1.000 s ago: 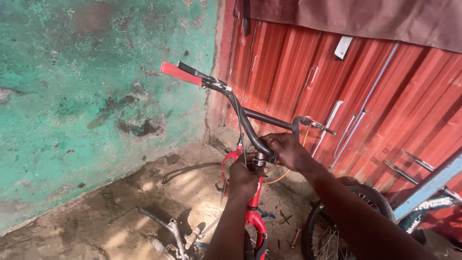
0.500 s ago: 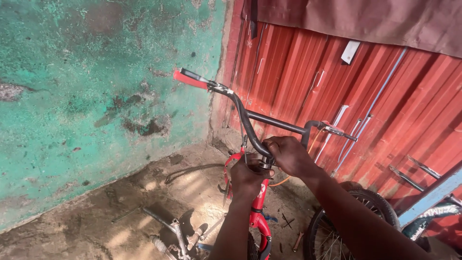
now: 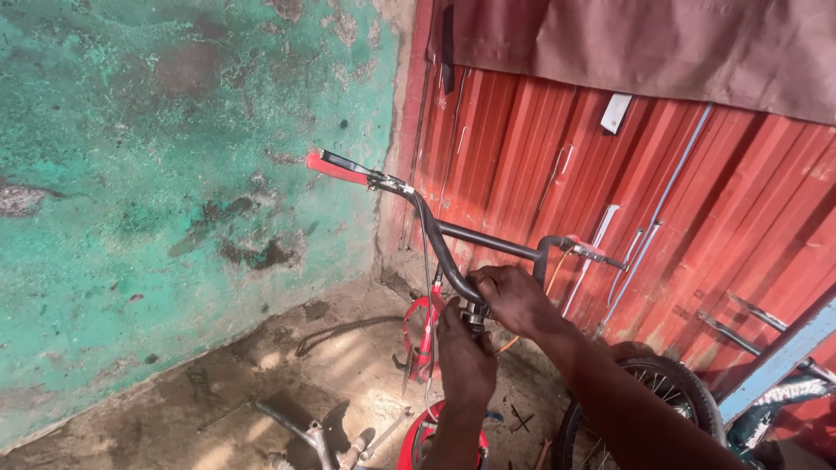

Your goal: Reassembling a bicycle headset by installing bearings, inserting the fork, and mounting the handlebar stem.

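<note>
Both hands at stem clamp, centre frame. Right hand (image 3: 514, 300) wraps black handlebar (image 3: 488, 239) at base, likely steadying it. Left hand (image 3: 464, 357) closed around stem (image 3: 475, 315) from 6 o'clock. Red grip (image 3: 335, 168) points 10 o'clock, toward green wall (image 3: 157, 200). Red frame (image 3: 425, 339) below.

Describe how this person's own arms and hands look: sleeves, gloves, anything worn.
Both forearms are bare, with no sleeve in view. The left hand and right hand wear no gloves, and no watch, ring or band shows on either wrist or the fingers.
</note>
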